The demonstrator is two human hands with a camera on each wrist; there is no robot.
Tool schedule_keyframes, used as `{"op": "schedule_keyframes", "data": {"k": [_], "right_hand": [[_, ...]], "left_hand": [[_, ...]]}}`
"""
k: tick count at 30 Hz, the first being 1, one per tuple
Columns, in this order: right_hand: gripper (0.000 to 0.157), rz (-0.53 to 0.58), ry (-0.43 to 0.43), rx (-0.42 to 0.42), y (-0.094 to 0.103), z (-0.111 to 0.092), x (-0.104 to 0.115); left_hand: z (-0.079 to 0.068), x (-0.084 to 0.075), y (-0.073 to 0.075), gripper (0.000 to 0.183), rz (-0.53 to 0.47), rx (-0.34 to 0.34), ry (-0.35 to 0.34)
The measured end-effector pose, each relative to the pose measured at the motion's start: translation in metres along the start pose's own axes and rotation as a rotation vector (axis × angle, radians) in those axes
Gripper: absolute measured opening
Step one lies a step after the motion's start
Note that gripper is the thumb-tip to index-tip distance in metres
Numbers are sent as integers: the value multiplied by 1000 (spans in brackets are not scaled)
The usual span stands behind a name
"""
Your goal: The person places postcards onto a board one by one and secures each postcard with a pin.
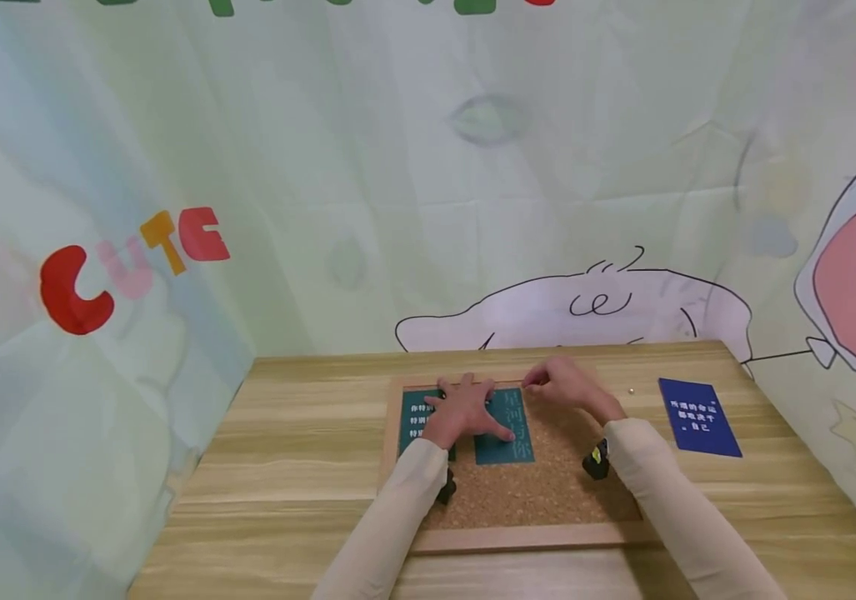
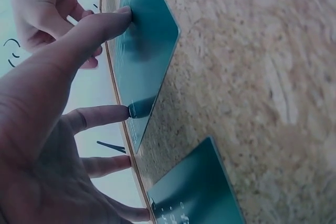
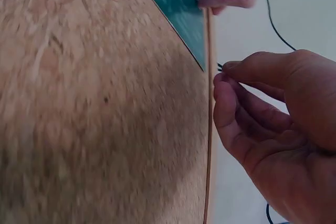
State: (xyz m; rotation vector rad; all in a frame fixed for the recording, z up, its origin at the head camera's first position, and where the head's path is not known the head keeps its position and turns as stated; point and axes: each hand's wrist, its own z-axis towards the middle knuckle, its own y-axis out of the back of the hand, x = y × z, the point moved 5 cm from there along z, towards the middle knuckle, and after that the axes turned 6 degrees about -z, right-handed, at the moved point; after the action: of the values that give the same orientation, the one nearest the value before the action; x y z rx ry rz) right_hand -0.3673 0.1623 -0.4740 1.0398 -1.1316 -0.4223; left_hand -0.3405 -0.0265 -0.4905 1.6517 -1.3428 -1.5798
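Observation:
A teal card point(image 1: 504, 450) lies on a wood-framed corkboard point(image 1: 540, 500), its upper edge close to the frame. My left hand point(image 1: 463, 411) spreads its fingers over it; in the left wrist view the thumb and a fingertip press on the card point(image 2: 149, 45). Thumb and fingers of my right hand point(image 1: 568, 387) pinch together at the card's upper right corner. The tiny object between those fingertips point(image 3: 224, 74) is almost wholly hidden, and I cannot tell its kind. A second teal card point(image 1: 416, 408) with white writing sits at the board's left, partly under my left hand.
On the wooden table point(image 1: 285, 467), right of the board, lies a dark blue card point(image 1: 699, 417) with white writing. A small shiny metal piece point(image 1: 631, 390) rests between board and blue card. A printed curtain point(image 1: 307, 208) hangs behind the table.

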Motion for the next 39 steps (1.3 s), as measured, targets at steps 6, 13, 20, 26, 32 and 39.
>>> {"op": "schedule_keyframes", "data": {"k": [6,13,20,26,32,39], "right_hand": [[13,-38,40,22,-10,14,7],[8,-92,70,15,-16,20,8],[12,-115,82,-15,-19,21,4],[13,-84,65,-22,-21,21,0],[14,-97,41,-16,-21,22,-2],[14,-111,52,-38,-22,22,-1]], "left_hand": [[2,1,-2,79,3,7,-5],[2,2,-2,75,0,-1,-8],[1,0,-1,76,0,-1,-6],[0,0,0,78,10,6,0],[-1,-1,1,76,1,2,-1],[-1,-1,0,78,3,6,6]]}}
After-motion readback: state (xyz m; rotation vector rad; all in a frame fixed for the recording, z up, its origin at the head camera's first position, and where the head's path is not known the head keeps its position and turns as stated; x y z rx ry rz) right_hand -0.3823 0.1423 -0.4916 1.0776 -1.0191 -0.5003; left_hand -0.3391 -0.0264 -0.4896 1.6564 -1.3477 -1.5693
